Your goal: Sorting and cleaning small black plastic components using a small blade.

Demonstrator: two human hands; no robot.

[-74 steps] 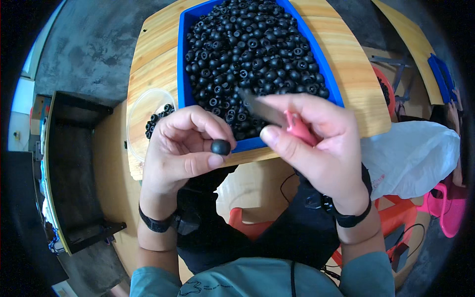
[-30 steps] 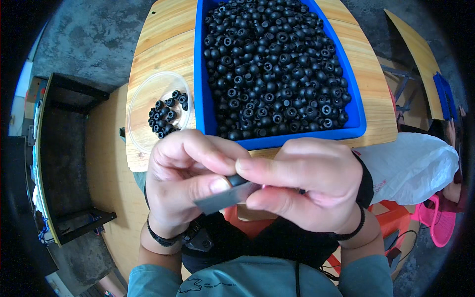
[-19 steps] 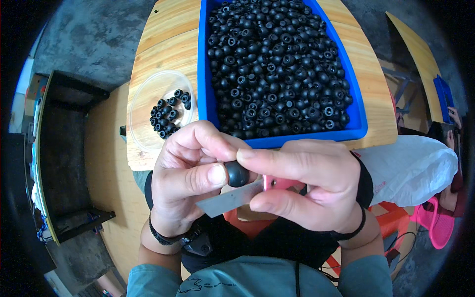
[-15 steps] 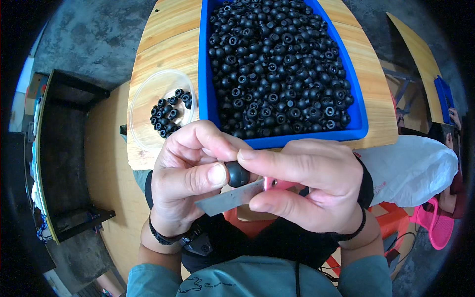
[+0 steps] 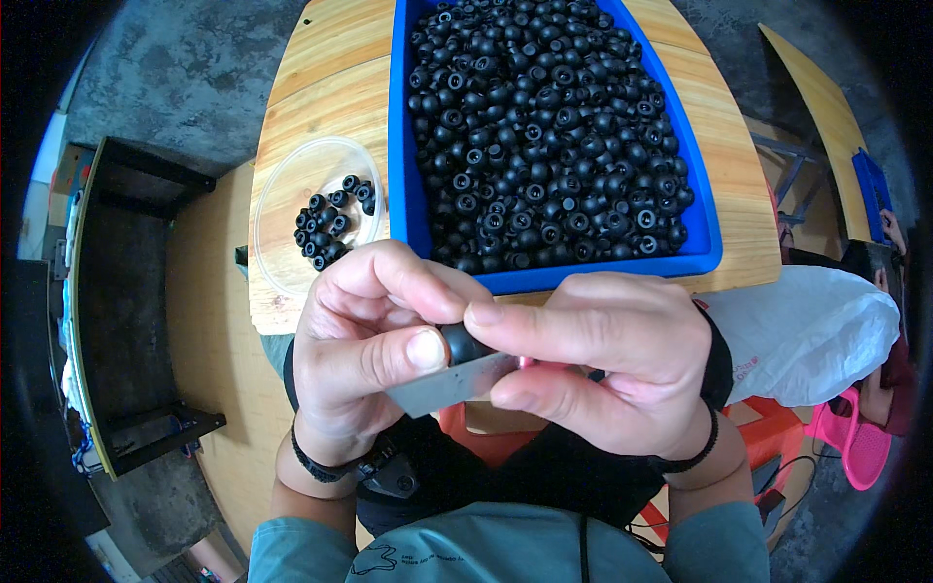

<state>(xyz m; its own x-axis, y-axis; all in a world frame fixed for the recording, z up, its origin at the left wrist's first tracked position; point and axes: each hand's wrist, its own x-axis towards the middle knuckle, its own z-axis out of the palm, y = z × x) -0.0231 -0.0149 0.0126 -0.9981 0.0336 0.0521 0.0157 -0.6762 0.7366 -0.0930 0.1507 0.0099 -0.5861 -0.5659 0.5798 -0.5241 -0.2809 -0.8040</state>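
Note:
Between the thumb and fingers of my left hand (image 5: 369, 325) is a round black rubber-looking part (image 5: 461, 343). My right hand (image 5: 607, 355) is closed round a small knife with a pink handle, most of it hidden by the fingers. Its flat metal blade (image 5: 449, 387) lies against the lower side of the black part, pointing left. The tip of my right index finger touches the part's upper right side. Just beyond my hands stands a blue bin (image 5: 702, 255) heaped with many similar black parts.
A clear round plastic tub (image 5: 275, 255) with several black parts stands on the wooden table (image 5: 335, 63), left of the bin. At right are a white plastic bag (image 5: 812, 330) and a pink chair (image 5: 860, 442). A black shelf frame (image 5: 160, 432) stands at left; another person's hand (image 5: 891, 226) shows far right.
The blade has tilted and moved up against the black part, covering its lower side. Less of the pink handle shows. Both hands stay nearly in place.

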